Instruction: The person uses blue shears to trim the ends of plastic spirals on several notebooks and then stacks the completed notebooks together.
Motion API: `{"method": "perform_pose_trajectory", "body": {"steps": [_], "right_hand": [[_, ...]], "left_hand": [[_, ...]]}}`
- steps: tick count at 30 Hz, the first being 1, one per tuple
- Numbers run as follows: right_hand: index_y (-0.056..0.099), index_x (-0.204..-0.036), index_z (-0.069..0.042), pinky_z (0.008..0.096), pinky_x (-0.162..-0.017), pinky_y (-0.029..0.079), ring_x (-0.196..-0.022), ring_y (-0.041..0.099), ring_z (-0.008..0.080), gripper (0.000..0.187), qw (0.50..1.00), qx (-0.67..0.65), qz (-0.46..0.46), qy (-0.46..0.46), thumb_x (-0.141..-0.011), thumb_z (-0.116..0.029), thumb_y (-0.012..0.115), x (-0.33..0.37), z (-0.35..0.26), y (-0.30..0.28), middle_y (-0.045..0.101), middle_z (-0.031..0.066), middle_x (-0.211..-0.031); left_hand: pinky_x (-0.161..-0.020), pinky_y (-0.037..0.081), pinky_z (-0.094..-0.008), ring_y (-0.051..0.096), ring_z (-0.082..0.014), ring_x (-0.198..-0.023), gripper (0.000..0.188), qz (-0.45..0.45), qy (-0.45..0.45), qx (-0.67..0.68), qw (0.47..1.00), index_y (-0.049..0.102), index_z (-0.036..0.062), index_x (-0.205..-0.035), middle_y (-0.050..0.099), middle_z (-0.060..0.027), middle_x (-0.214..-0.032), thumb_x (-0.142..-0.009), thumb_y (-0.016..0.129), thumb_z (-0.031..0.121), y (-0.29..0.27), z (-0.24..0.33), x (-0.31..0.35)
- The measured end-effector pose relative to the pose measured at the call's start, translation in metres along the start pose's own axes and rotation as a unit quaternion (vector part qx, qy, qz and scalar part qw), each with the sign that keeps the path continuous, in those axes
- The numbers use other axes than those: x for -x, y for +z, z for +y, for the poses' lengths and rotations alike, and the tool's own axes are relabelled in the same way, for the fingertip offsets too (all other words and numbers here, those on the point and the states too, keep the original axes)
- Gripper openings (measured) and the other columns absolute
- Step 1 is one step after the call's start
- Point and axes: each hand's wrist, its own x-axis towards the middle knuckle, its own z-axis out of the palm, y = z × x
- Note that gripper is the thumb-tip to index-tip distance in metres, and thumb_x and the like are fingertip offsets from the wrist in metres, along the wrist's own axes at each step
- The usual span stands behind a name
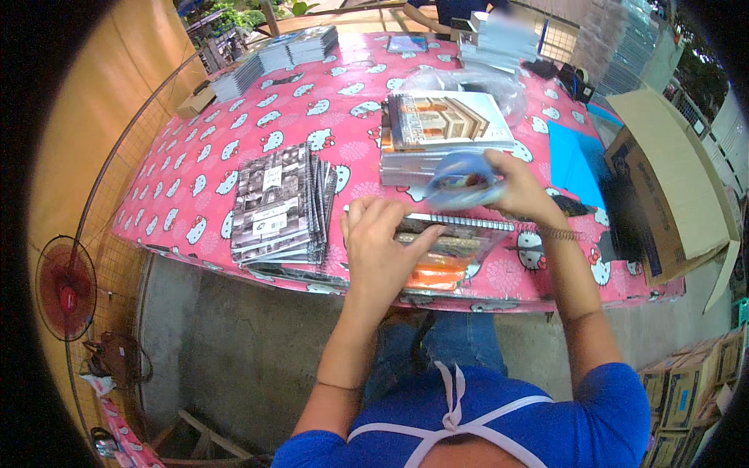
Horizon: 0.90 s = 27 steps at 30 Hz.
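My left hand grips a spiral-bound notebook near the table's front edge, its fingers on top of the bound side and its thumb across the cover. White loops of binding run along the notebook's upper edge, and a dark coil of spiral wire sticks out past its right end. Just above the binding, my right hand is closed on a blue, loop-shaped tool, too smeared by motion to name. Beyond it stands a stack of notebooks with a building on the cover. Left of my hands lies a pile of black-and-white notebooks.
A pink patterned cloth covers the table. An open cardboard box and blue sheets are at the right. Clear plastic lies behind the building-cover stack. More stacks stand at the far left. A person is across the table.
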Motion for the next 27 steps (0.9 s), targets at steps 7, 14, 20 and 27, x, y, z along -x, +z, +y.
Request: {"method": "perform_pose_trajectory", "body": {"steps": [7,14,20,27], "right_hand": [[0.059,-0.111,-0.003,0.0325,-0.085,0.049,-0.095,0.061,0.0198,0.052,0.996,0.083,0.007,0.014,-0.061,-0.001,0.071,-0.018,-0.002,0.005,0.065,0.0071,-0.102],[0.056,-0.118,-0.002,0.0339,-0.083,0.050,-0.095,0.061,0.0192,0.058,0.998,0.053,-0.017,0.034,-0.063,-0.005,0.074,-0.026,-0.018,0.021,0.063,0.0089,-0.106],[0.058,-0.112,0.000,0.0333,-0.083,0.049,-0.092,0.062,0.0195,0.055,0.999,0.009,-0.038,0.028,-0.059,-0.004,0.073,-0.036,-0.033,0.035,0.066,0.0127,-0.099],[0.054,-0.120,-0.001,0.0332,-0.079,0.050,-0.089,0.062,0.0176,0.064,0.996,0.050,-0.034,-0.063,-0.061,-0.006,0.078,-0.053,-0.031,0.042,0.067,0.0102,-0.098]], "left_hand": [[-0.087,0.044,-0.0395,0.052,-0.0312,-0.105,0.042,0.086,0.015,0.017,0.996,0.064,0.0039,-0.087,0.051,-0.0165,-0.118,-0.055,0.087,0.019,0.002,-0.011,-0.001],[-0.084,0.047,-0.0360,0.053,-0.0285,-0.107,0.043,0.090,-0.062,0.089,0.990,0.062,0.0042,-0.089,0.051,-0.0164,-0.119,-0.056,0.087,0.016,-0.002,-0.025,0.006],[-0.079,0.048,-0.0258,0.055,-0.0128,-0.095,0.058,0.064,-0.166,0.296,0.939,0.049,-0.0004,-0.114,0.053,-0.0081,-0.109,-0.066,0.081,-0.002,0.004,-0.037,0.010],[-0.082,0.049,-0.0239,0.055,-0.0120,-0.094,0.052,0.116,-0.174,0.493,0.845,0.049,-0.0031,-0.121,0.056,-0.0063,-0.104,-0.074,0.071,-0.009,0.009,-0.048,0.016]]}}
